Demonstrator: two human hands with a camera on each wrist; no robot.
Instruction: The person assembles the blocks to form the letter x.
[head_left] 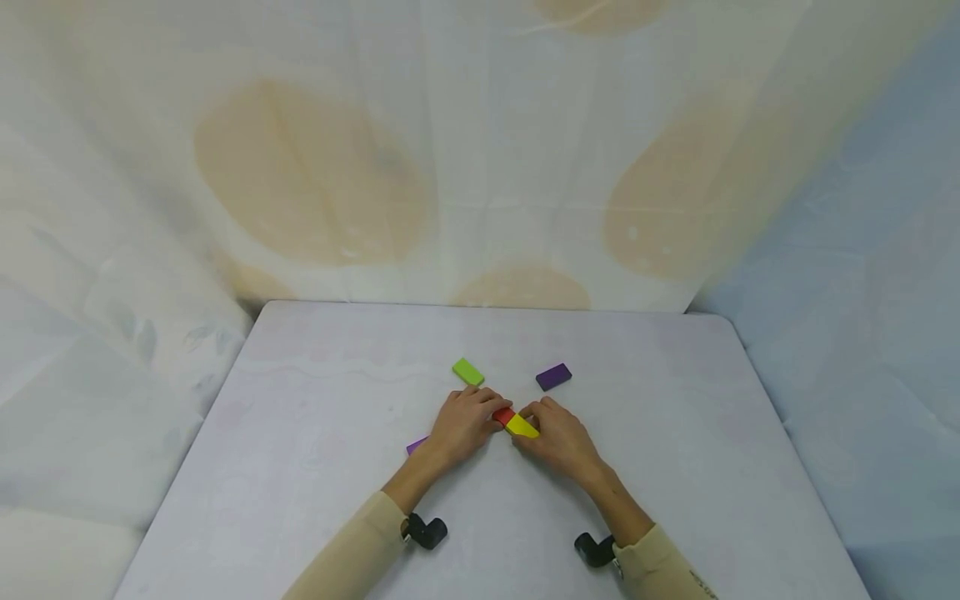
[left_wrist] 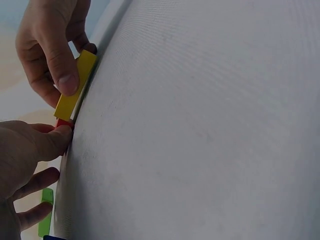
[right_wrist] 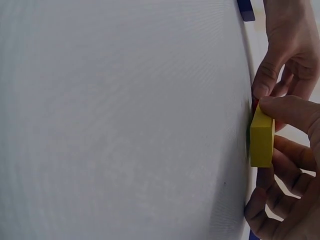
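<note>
A yellow block (head_left: 522, 427) and a red block (head_left: 503, 416) lie end to end on the white table (head_left: 337, 467), between my two hands. My right hand (head_left: 531, 419) pinches the yellow block (right_wrist: 261, 137) between thumb and fingers. My left hand (head_left: 491, 408) grips the red block (left_wrist: 64, 122), its thumb pressed against the block's end. The red block is mostly hidden by fingers. A green block (head_left: 468, 372) lies just beyond my left hand, and a purple block (head_left: 553, 377) beyond my right hand.
Another purple block (head_left: 416, 446) peeks out from under my left wrist. A patterned curtain (head_left: 315, 175) hangs behind the table and on both sides. Black wrist cameras (head_left: 427, 531) sit at my cuffs.
</note>
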